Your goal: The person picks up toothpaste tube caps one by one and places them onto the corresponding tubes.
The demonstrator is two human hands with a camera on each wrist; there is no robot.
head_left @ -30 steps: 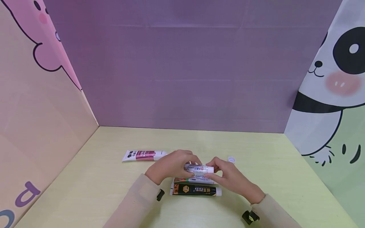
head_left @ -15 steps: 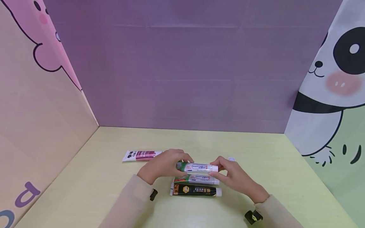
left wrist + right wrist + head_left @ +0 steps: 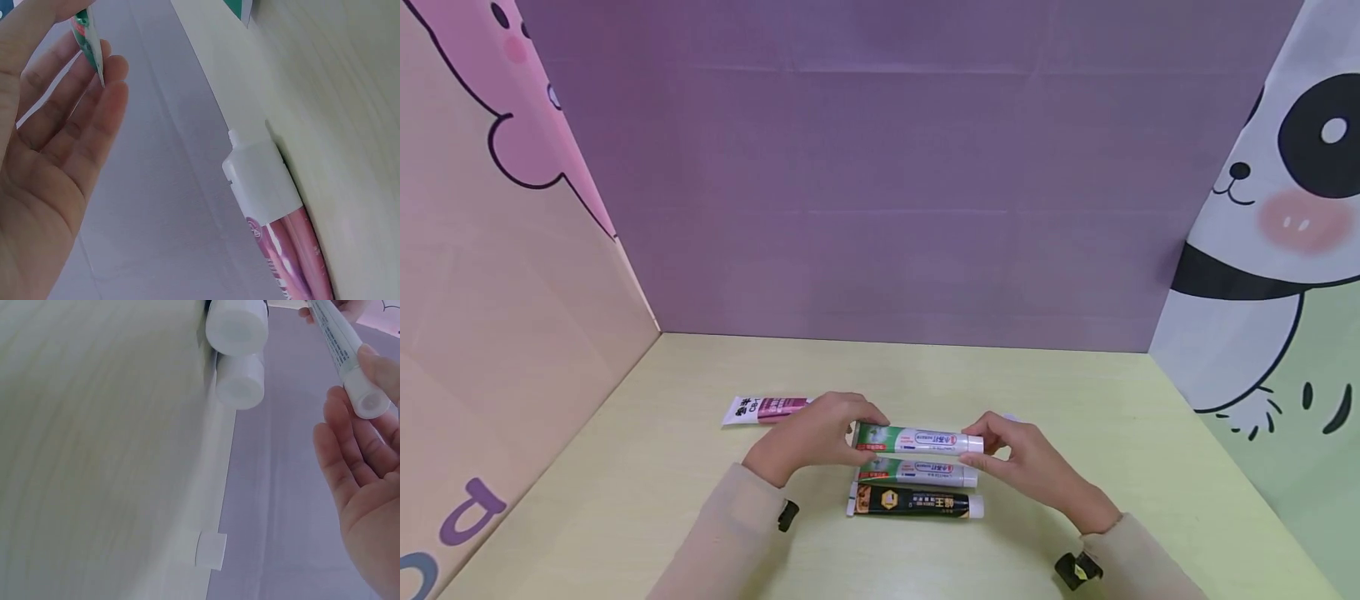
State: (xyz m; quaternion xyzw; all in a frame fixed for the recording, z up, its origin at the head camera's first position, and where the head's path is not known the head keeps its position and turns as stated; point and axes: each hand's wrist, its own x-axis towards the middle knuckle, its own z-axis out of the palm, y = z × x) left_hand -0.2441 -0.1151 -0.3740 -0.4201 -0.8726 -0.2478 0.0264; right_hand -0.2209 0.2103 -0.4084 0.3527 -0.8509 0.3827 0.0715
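Observation:
A green and white toothpaste tube [image 3: 917,439] is held level just above the table between both hands. My left hand [image 3: 816,435] pinches its flat tail end. At the white cap end, my right hand [image 3: 1026,458] grips with thumb and fingers, as the right wrist view also shows on the tube's cap [image 3: 365,397]. Directly nearer lies a second green and white toothpaste tube [image 3: 917,472], and beside that a black toothpaste tube [image 3: 917,501] with a white cap. Behind my left hand a pink and white toothpaste tube [image 3: 767,409] is partly hidden; its bare nozzle [image 3: 234,139] shows in the left wrist view.
A loose white cap [image 3: 211,550] sits on the table beyond my right hand, mostly covered by it in the head view. A purple panel [image 3: 880,183] closes off the back of the pale wooden table [image 3: 625,500], with printed panels at both sides.
The left hand has shifted left along the held tube to its tail, uncovering the green part. The tube and right hand have moved slightly right.

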